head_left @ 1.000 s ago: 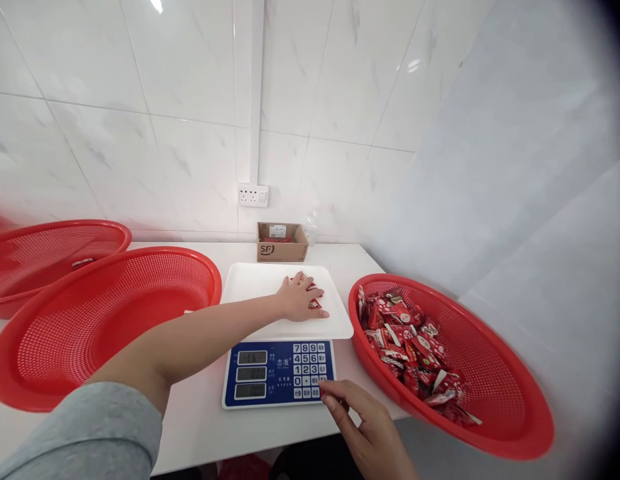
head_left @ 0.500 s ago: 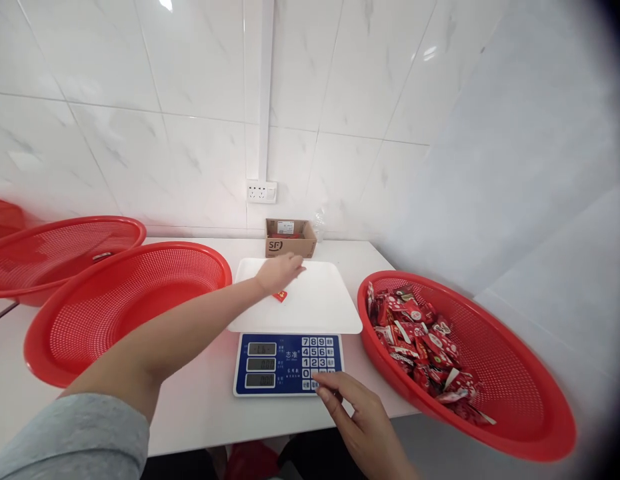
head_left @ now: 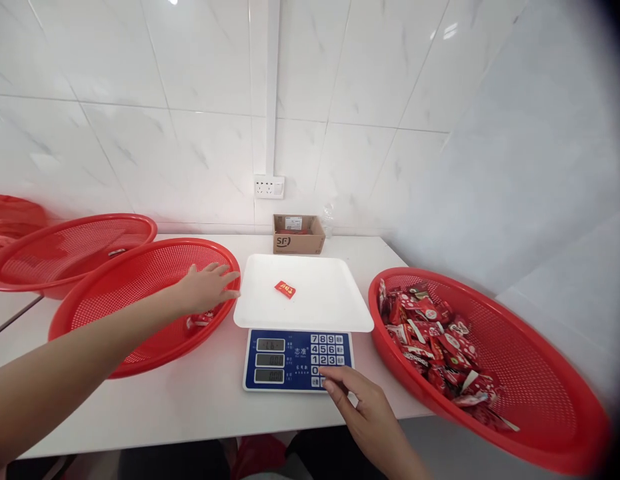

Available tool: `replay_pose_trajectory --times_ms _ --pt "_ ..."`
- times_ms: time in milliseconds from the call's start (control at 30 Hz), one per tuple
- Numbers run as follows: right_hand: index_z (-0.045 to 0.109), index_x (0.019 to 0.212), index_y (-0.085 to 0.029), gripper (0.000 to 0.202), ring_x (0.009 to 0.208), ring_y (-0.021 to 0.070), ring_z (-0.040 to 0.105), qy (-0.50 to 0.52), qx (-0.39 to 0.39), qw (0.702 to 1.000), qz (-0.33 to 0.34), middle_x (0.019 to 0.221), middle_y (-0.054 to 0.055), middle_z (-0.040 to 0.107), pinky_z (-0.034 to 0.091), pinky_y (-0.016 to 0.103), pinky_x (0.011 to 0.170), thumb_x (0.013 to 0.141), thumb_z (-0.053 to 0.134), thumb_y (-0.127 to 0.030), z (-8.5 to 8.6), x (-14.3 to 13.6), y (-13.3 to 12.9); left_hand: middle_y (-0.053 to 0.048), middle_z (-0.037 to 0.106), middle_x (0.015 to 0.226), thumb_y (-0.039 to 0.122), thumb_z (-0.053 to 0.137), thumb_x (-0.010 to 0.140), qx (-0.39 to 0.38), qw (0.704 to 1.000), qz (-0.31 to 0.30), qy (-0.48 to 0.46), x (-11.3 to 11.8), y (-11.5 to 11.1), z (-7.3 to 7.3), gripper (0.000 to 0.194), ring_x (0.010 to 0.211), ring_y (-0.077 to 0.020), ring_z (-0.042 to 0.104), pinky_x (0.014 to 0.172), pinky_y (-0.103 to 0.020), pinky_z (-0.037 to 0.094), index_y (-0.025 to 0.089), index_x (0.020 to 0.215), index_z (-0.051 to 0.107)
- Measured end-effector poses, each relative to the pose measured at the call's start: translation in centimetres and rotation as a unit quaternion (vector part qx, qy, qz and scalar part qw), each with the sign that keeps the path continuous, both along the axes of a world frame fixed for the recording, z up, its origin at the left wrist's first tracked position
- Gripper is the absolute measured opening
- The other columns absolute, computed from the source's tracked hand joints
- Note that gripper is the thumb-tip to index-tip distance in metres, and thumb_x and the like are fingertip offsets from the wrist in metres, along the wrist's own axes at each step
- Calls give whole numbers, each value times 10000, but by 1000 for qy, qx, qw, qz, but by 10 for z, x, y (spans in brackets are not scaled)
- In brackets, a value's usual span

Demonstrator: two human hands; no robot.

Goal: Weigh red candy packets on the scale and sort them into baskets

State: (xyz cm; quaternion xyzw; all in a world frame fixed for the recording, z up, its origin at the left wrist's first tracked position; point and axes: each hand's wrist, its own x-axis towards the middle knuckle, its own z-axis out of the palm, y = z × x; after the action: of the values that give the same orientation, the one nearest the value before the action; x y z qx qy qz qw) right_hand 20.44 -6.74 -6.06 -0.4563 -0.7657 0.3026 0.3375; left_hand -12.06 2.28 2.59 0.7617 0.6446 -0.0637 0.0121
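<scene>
On tray, toward 9 o'clock, 1 packet: probably light, soft, slick; best pinched by opposite edges. With left hand spread wide over 9 o'clock basket; with right hand pinched narrow at 5 o'clock, cannot tell on what.

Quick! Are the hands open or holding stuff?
Left hand: open, above the basket just left of the scale.
Right hand: curled at the keypad; can't tell if it holds anything.
</scene>
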Motion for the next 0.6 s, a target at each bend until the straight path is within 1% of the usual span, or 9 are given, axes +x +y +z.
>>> replay_pose_trajectory --times_ms 67,133,233,267,333,400,467,533,600 --pt "677 1003 -229 272 882 191 666 -2 1 1000 5 959 66 717 547 293 772 895 465 -360 1 -3 0 -93 409 1424 442 318 927 24 998 -50 -8 19 3 -5 453 1332 -306 287 1035 -546 245 254 1329 411" --pt "676 1002 -230 265 889 189 664 -5 1 1000 7 962 65 716 543 292 778 894 469 -354 2 -5 -2 -90 420 1416 385 288 949 45 992 -119 -23 42 11 -10 440 1337 -282 285 1067 -497 220 221 1342 397" --pt "672 1008 -233 259 894 186 663 -8 0 1000 4 975 65 713 541 287 787 895 469 -347 4 -4 -5 -91 454 1384 287 320 949 30 976 -211 -41 73 26 -22 403 1301 -251 343 1056 -428 263 206 1335 402" --pt "671 1011 -234 258 902 186 662 -10 1 1000 0 981 66 711 538 286 795 895 469 -347 4 -3 -6 -85 490 1346 247 342 939 24 973 -227 -43 81 30 -26 382 1265 -237 390 1031 -400 302 217 1309 430" --pt "672 1006 -238 254 906 184 661 -13 4 1000 -11 982 64 710 535 276 799 892 475 -351 5 2 -9 -84 564 1228 165 390 901 19 970 -238 -37 92 37 -33 347 1147 -224 489 932 -351 395 225 1220 510" --pt "672 1004 -242 250 875 175 665 -15 4 1000 -22 959 58 710 538 252 768 890 481 -355 5 7 -11 -92 595 1115 119 411 867 26 972 -231 -30 96 40 -35 317 1022 -222 542 821 -324 448 213 1127 567" --pt "669 1008 -243 248 847 166 666 -15 2 1000 -28 942 56 709 537 233 739 891 480 -353 4 13 -12 -108 583 1080 120 396 868 44 975 -216 -24 91 39 -30 299 973 -231 542 775 -328 462 196 1087 584" --pt "666 1018 -242 251 851 164 663 -16 2 999 -31 945 59 708 534 228 740 894 478 -352 2 18 -11 -127 569 1082 134 354 887 71 979 -191 -20 78 34 -20 311 974 -243 531 759 -342 469 180 1094 582" --pt "667 1014 -241 253 866 169 663 -19 4 999 -36 953 62 709 533 234 757 893 477 -356 0 23 -9 -147 567 1084 145 323 900 99 984 -150 -19 57 23 -9 332 976 -258 533 742 -356 479 157 1111 579"
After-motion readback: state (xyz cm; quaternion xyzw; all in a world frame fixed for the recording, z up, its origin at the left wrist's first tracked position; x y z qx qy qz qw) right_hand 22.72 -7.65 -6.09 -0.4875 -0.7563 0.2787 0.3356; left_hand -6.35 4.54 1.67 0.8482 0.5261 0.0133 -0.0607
